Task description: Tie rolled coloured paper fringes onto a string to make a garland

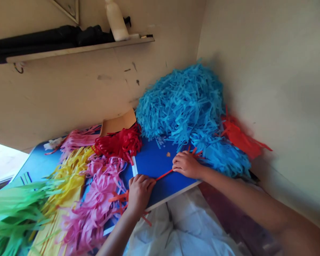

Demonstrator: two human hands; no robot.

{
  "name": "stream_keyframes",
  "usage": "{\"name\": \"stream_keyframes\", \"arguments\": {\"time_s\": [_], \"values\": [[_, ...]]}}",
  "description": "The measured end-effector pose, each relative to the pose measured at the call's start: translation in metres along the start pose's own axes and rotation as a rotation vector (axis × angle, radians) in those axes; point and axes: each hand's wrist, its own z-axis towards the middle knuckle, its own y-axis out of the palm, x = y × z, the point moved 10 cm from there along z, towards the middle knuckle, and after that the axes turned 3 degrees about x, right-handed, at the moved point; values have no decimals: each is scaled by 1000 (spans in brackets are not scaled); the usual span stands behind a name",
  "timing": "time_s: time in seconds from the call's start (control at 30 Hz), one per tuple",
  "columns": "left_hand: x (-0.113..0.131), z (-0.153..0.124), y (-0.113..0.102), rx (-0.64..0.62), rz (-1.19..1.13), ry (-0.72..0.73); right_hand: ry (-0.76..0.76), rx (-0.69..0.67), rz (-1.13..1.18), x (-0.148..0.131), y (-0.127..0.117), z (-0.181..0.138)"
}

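Observation:
A thin red paper strip (164, 174) stretches across a blue board (152, 160) between both my hands. My left hand (139, 192) is closed, pinching the strip's near end at the board's left edge, with more red strips (118, 196) trailing beside it. My right hand (186, 164) is closed on the strip's far end, knuckles up, resting on the board next to a big heap of light-blue paper strips (186, 110).
Piles of cut paper strips cover the blue table: red (120, 142), pink (96, 199), yellow (69, 170), green (13, 209), and orange-red (240, 138) by the right wall. A brown card (118, 122) leans on the back wall. A shelf (69, 49) with a white bottle (116, 19) hangs above.

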Motion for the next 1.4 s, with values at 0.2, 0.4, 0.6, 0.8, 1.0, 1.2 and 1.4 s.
{"name": "stream_keyframes", "arguments": {"time_s": [0.2, 0.4, 0.6, 0.8, 1.0, 1.2, 1.4], "values": [[-16, -1, 3, -24, -43, -112, 108, -29, 73, 9, 2, 4], [-11, 7, 1, -70, 7, -141, 185, -90, 87, 12, 5, 9], [11, 18, -3, -120, 70, -6, 247, -182, 66, 17, 11, 18], [44, 13, 1, -82, 218, 291, 232, -224, -1, 14, 7, 19], [54, 18, 0, -7, 183, 318, -164, -213, -187, -52, 10, 26], [58, 22, 2, 108, 172, 284, -294, -236, -291, -71, 32, 30], [59, 16, -22, 307, 169, 262, -156, -163, -285, -74, 4, 35]]}}
